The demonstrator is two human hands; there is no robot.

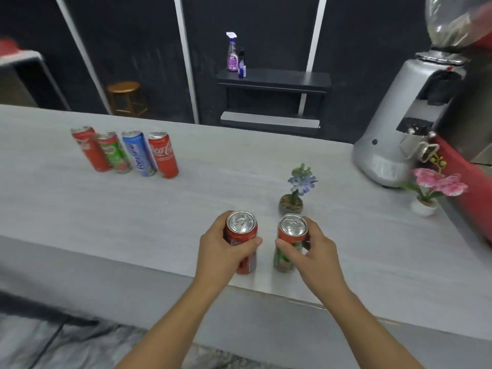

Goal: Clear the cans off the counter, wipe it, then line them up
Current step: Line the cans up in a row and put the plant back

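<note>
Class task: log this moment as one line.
left hand: grips red can | right hand: grips green-and-red can | four cans: standing on counter

Near the front edge of the grey counter (80,214), a red can (241,243) is gripped by the left hand (221,251) and a red-and-green can (288,243) by the right hand (310,251), while four cans (125,153) are seen lined up at the far left.

Even soft light, faint shadows, blurred and warped edges.
</note>
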